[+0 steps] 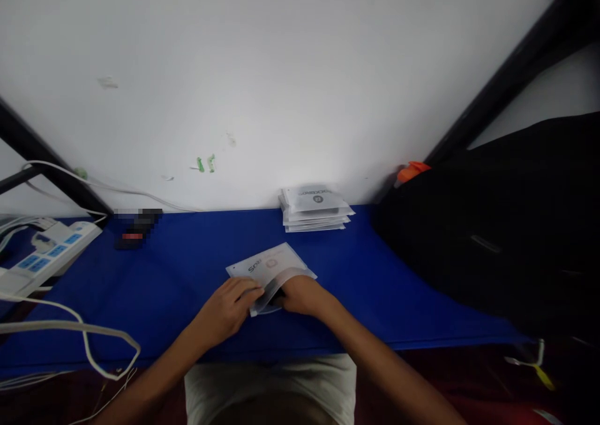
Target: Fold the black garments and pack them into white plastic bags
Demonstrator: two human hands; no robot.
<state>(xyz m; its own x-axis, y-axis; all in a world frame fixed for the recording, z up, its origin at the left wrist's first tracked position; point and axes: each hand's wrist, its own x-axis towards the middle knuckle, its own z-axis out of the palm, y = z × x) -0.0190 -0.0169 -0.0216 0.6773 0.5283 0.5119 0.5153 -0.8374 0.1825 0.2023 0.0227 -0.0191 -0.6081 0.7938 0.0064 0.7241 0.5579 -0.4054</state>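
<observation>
A frosted plastic zip bag (269, 262) with printed lettering lies at an angle on the blue tabletop, its mouth toward me. My left hand (234, 303) pinches the bag's near left edge between thumb and fingers. The fingers of my right hand (300, 294) reach into the bag's mouth, under its raised upper sheet. Something dark (277, 297) shows at those fingers, partly inside the bag; its kind cannot be made out. Behind, against the wall, sits a stack of similar printed bags (316, 209).
A white power strip (60, 250) with cables stands at the left. White cord (107, 331) loops over the table's front left. A dark, blurred-out object (138, 228) lies near the wall. Large black fabric (492, 225) bulges over the right side, with an orange item (412, 172) behind it.
</observation>
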